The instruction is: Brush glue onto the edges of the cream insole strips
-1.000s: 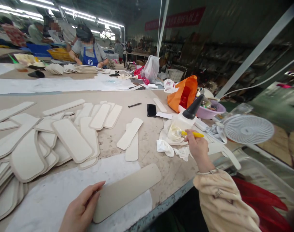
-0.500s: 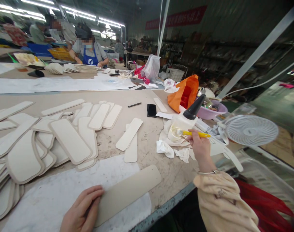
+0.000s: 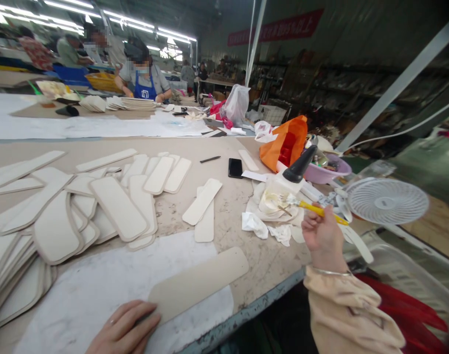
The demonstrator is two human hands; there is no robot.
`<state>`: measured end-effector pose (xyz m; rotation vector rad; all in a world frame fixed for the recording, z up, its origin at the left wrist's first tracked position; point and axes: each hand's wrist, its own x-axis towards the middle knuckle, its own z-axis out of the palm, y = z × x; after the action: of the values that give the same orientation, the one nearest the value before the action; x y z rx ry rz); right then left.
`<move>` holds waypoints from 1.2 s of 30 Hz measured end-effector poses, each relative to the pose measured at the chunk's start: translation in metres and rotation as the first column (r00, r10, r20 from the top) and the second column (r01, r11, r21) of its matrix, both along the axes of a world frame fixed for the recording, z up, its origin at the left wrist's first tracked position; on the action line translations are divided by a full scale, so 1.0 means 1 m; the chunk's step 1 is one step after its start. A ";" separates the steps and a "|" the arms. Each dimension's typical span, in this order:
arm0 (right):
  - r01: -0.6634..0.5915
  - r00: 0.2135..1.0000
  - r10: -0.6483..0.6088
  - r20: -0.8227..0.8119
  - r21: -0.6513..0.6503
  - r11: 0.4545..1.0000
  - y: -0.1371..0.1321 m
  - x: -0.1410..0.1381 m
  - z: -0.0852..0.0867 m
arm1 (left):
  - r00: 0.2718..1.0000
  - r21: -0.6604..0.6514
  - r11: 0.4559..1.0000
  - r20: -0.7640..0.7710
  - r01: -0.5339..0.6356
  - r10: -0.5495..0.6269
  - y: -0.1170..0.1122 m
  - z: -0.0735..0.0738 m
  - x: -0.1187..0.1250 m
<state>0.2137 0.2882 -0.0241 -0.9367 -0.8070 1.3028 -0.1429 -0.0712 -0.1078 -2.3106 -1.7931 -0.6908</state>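
My right hand (image 3: 323, 236) is wrapped round the yellow handle of a brush (image 3: 313, 209). The bristles are at the edge of a cut-open white plastic container (image 3: 274, 197), smeared with a pale, glue-like substance. A thin brown stick (image 3: 284, 210) leans out of that container. Fingertips of my left hand (image 3: 126, 327) lie on the near left end of a long beige strip with rounded ends (image 3: 202, 281). That strip rests on a white sheet (image 3: 99, 295) spread over the table. My left fingers are extended, and the thumb is mostly hidden.
Padded pale panels (image 3: 119, 206) lie in a loose pile at left. Two crossed strips (image 3: 204, 204) and a phone (image 3: 235, 167) are mid-table. Crumpled tissue (image 3: 254, 224), an orange bag (image 3: 285, 142) and a white fan grille (image 3: 388, 200) lie right. A co-worker in a blue apron (image 3: 146, 87) stands opposite.
My right hand has drawn the brush a little to the right and down from the middle of the container. My left hand has slid slightly lower at the strip's end. The view shifted slightly.
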 end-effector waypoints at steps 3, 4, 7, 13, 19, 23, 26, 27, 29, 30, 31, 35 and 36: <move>-0.103 0.994 0.101 -0.038 -0.054 0.993 -0.023 -0.004 0.008 | 0.989 -0.113 0.993 0.146 -0.022 0.038 0.003 0.020 0.016; -0.139 0.989 0.135 -0.066 -0.061 0.988 -0.033 -0.008 0.009 | 0.979 -0.121 0.992 0.201 -0.019 0.043 0.004 0.023 0.021; -0.234 0.967 0.216 -0.135 -0.130 0.964 -0.076 -0.030 0.006 | 0.952 -0.127 0.992 0.304 0.007 0.032 0.003 0.024 0.027; -0.426 0.895 0.445 0.040 -0.220 0.878 -0.185 -0.089 -0.024 | 0.948 -0.128 0.992 0.315 0.008 0.033 0.001 0.025 0.028; -0.615 0.726 0.635 0.265 -0.164 0.771 -0.230 -0.131 -0.039 | 0.955 -0.109 0.994 0.295 -0.007 0.039 0.003 0.028 0.030; -0.690 0.630 0.688 0.359 -0.147 0.709 -0.240 -0.147 -0.046 | 0.958 -0.093 0.996 0.286 -0.003 0.030 0.002 0.027 0.030; -0.684 0.590 0.650 0.480 -0.131 0.718 -0.238 -0.146 -0.052 | 0.959 -0.090 0.996 0.283 -0.010 0.035 0.003 0.026 0.029; -0.665 0.590 0.612 0.527 -0.112 0.738 -0.235 -0.143 -0.052 | 0.958 -0.092 0.996 0.284 -0.009 0.035 0.003 0.026 0.029; -0.610 0.598 0.513 0.616 -0.066 0.790 -0.224 -0.133 -0.052 | 0.957 -0.098 0.995 0.287 -0.003 0.031 0.003 0.025 0.029; -0.573 0.603 0.459 0.653 -0.046 0.818 -0.216 -0.126 -0.051 | 0.957 -0.100 0.995 0.288 0.001 0.028 0.003 0.024 0.029; -0.533 0.605 0.407 0.684 -0.032 0.845 -0.208 -0.118 -0.050 | 0.957 -0.099 0.995 0.289 0.003 0.025 0.003 0.024 0.028; -0.368 0.583 0.208 0.785 0.027 0.929 -0.175 -0.086 -0.048 | 0.959 -0.077 0.997 0.282 0.010 0.012 0.003 0.022 0.027; -0.332 0.568 0.154 0.809 0.054 0.942 -0.168 -0.079 -0.048 | 0.961 -0.069 0.998 0.276 0.012 0.008 0.003 0.022 0.027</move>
<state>0.1346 0.1200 -0.0726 -1.2907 -1.8068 0.9528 -0.1162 -0.0679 -0.0862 -2.3585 -1.9566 -1.0113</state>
